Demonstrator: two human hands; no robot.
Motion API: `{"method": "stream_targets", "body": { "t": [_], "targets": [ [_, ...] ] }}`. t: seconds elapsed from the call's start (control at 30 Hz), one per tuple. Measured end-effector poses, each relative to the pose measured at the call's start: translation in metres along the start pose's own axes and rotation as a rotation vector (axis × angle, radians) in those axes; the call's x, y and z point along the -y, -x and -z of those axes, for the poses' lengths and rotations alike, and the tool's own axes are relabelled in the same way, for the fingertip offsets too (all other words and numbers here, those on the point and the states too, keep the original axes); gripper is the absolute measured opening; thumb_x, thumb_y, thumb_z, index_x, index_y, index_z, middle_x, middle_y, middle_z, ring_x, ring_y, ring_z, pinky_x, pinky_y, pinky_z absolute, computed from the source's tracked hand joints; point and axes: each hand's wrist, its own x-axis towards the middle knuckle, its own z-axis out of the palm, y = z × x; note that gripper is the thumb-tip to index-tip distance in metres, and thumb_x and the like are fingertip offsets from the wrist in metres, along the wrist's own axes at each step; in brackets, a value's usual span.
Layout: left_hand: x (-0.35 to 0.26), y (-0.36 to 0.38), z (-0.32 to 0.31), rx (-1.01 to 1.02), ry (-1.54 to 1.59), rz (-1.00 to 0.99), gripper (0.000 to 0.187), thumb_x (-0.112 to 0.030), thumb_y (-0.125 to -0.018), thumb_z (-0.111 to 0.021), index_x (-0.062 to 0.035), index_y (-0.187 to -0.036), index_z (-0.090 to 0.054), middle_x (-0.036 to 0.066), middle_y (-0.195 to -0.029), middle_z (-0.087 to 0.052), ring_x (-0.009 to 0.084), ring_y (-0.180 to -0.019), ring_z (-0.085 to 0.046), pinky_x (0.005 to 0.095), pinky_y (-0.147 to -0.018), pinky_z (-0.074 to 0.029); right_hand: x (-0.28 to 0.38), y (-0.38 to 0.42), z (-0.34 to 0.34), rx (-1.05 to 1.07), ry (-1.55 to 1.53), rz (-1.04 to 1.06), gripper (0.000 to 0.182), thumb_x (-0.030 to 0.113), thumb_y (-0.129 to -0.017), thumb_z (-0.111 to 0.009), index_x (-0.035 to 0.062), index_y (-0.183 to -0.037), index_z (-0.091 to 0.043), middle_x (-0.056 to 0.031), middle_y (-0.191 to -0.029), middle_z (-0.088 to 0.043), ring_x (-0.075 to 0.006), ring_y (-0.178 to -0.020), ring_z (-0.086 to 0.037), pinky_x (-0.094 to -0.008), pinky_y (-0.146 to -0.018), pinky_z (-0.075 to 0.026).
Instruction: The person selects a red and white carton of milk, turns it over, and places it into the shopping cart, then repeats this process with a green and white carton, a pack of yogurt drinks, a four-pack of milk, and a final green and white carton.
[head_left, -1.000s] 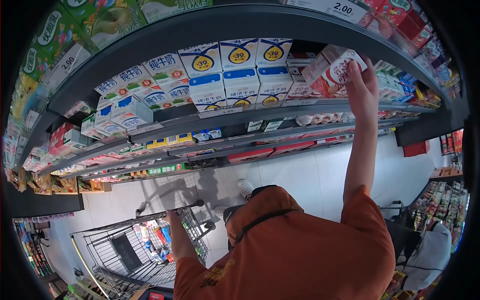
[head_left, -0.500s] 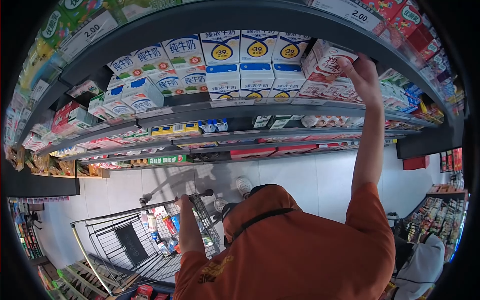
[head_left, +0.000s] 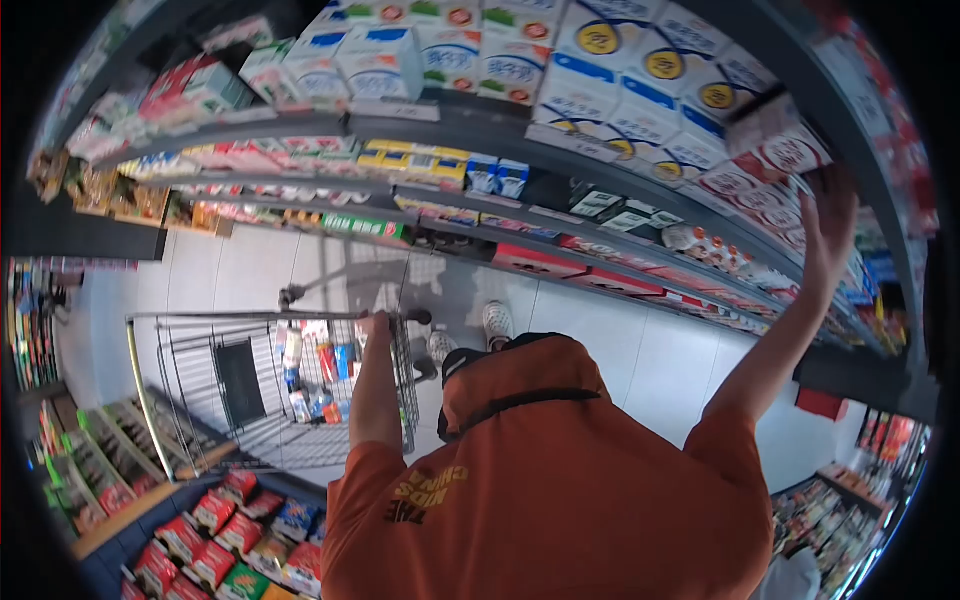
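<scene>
My left hand (head_left: 377,325) is closed around the upper rim of a wire shopping cart (head_left: 190,318). Inside the cart lie several colourful packages (head_left: 325,365), small in this view. At the right end of the milk shelf, my right hand (head_left: 828,205) is raised beside a red-and-white carton (head_left: 785,150), its thumb apart from the fingers. The fingertips are in shadow right at the carton's lower right edge. That carton rests above a row of matching red-and-white cartons (head_left: 745,185). White cartons with blue tops (head_left: 645,105) stand to its left.
Lower shelves hold yellow boxes (head_left: 410,162) and red boxes (head_left: 540,262). Pale floor tiles (head_left: 590,320) run between the shelf and my body. Red snack bags (head_left: 215,510) fill a display at lower left. Another person's pale clothing (head_left: 790,575) shows at the lower right edge.
The view has turned, shifting the shelf up and to the right. My right thumb has come off the red-and-white carton's front, and the hand is now lower beside it. My left hand stays on the cart.
</scene>
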Motion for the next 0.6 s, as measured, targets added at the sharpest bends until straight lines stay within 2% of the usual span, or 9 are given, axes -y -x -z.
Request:
{"method": "stream_targets", "body": {
  "t": [0.03, 0.07, 0.17, 0.27, 0.37, 0.4, 0.47, 0.53, 0.6],
  "targets": [
    [0.019, -0.020, -0.004, -0.075, 0.015, 0.013, 0.064, -0.005, -0.069, -0.070, -0.0088, -0.129, -0.046, 0.018, -0.118, -0.059, 0.0291, -0.107, -0.060, 0.0384, -0.090, -0.050, 0.014, 0.009, -0.002, -0.025, 0.094, 0.048, 0.060, 0.002, -0.089, -0.064, -0.0020, -0.142, -0.035, -0.0174, -0.144, -0.041, -0.0286, -0.133, -0.042, -0.0445, -0.111, -0.036],
    [0.025, -0.021, -0.011, -0.150, 0.031, 0.025, 0.066, -0.005, -0.069, -0.071, -0.0074, -0.130, -0.044, 0.018, -0.116, -0.058, 0.0290, -0.106, -0.059, 0.0374, -0.090, -0.049, 0.017, 0.023, 0.001, -0.063, 0.135, 0.012, 0.059, 0.004, -0.090, -0.063, -0.0023, -0.142, -0.035, -0.0183, -0.143, -0.042, -0.0301, -0.134, -0.041, -0.0461, -0.111, -0.035],
    [0.002, 0.022, -0.022, -0.250, -0.143, 0.008, 0.064, -0.005, -0.068, -0.070, -0.0026, -0.126, -0.044, 0.019, -0.113, -0.057, 0.0301, -0.105, -0.059, 0.0377, -0.091, -0.048, 0.035, 0.060, -0.004, -0.071, 0.148, -0.022, 0.049, 0.010, -0.093, -0.060, -0.0038, -0.136, -0.043, -0.0203, -0.137, -0.047, -0.0335, -0.130, -0.045, -0.0513, -0.109, -0.036],
    [-0.015, 0.057, -0.034, -0.343, -0.227, -0.055, 0.062, -0.005, -0.066, -0.069, 0.0022, -0.122, -0.044, 0.020, -0.110, -0.056, 0.0311, -0.104, -0.058, 0.0381, -0.092, -0.046, 0.026, 0.088, -0.002, 0.032, -0.089, -0.114, 0.041, 0.015, -0.093, -0.061, -0.0029, -0.128, -0.052, -0.0202, -0.127, -0.055, -0.0328, -0.123, -0.051, -0.0511, -0.106, -0.040],
    [-0.025, 0.091, -0.048, -0.402, -0.156, -0.265, 0.057, -0.005, -0.064, -0.071, 0.0045, -0.115, -0.047, 0.019, -0.102, -0.058, 0.0317, -0.100, -0.059, 0.0380, -0.092, -0.044, 0.036, 0.108, -0.040, 0.372, -0.352, -0.222, 0.036, 0.017, -0.091, -0.064, -0.0021, -0.121, -0.057, -0.0192, -0.118, -0.059, -0.0312, -0.116, -0.056, -0.0473, -0.103, -0.042],
    [-0.029, 0.102, -0.053, -0.420, -0.206, -0.263, 0.045, -0.021, -0.074, -0.070, -0.0010, -0.110, -0.052, 0.014, -0.096, -0.058, 0.0264, -0.091, -0.059, 0.0356, -0.086, -0.045, 0.040, 0.115, -0.052, 0.415, -0.380, -0.288, 0.036, 0.018, -0.090, -0.065, -0.0018, -0.119, -0.057, -0.0190, -0.116, -0.059, -0.0307, -0.114, -0.057, -0.0460, -0.101, -0.043],
    [-0.001, 0.077, -0.057, -0.274, 0.019, -0.253, 0.040, -0.036, -0.081, -0.060, -0.0056, -0.107, -0.054, 0.011, -0.094, -0.057, 0.0229, -0.087, -0.057, 0.0338, -0.081, -0.045, 0.042, 0.123, -0.075, 0.524, -0.501, -0.379, 0.035, 0.017, -0.089, -0.066, -0.0024, -0.117, -0.058, -0.0195, -0.112, -0.060, -0.0305, -0.108, -0.058, -0.0451, -0.098, -0.045],
    [0.000, 0.071, -0.056, -0.231, 0.050, -0.253, 0.042, -0.033, -0.080, -0.059, -0.0047, -0.110, -0.051, 0.012, -0.098, -0.055, 0.0238, -0.090, -0.055, 0.0345, -0.082, -0.045, 0.040, 0.128, -0.089, 0.558, -0.573, -0.425, 0.036, 0.017, -0.089, -0.066, -0.0040, -0.117, -0.057, -0.0193, -0.112, -0.060, -0.0301, -0.107, -0.059, -0.0456, -0.097, -0.046],
    [-0.002, 0.070, -0.064, -0.280, -0.123, -0.245, 0.053, -0.015, -0.072, -0.064, 0.0017, -0.117, -0.043, 0.018, -0.107, -0.052, 0.0290, -0.101, -0.055, 0.0375, -0.087, -0.045, 0.041, 0.130, -0.099, 0.582, -0.613, -0.440, 0.037, 0.018, -0.089, -0.067, -0.0046, -0.117, -0.057, -0.0192, -0.112, -0.060, -0.0303, -0.107, -0.059, -0.0457, -0.097, -0.046]
  ]
}}
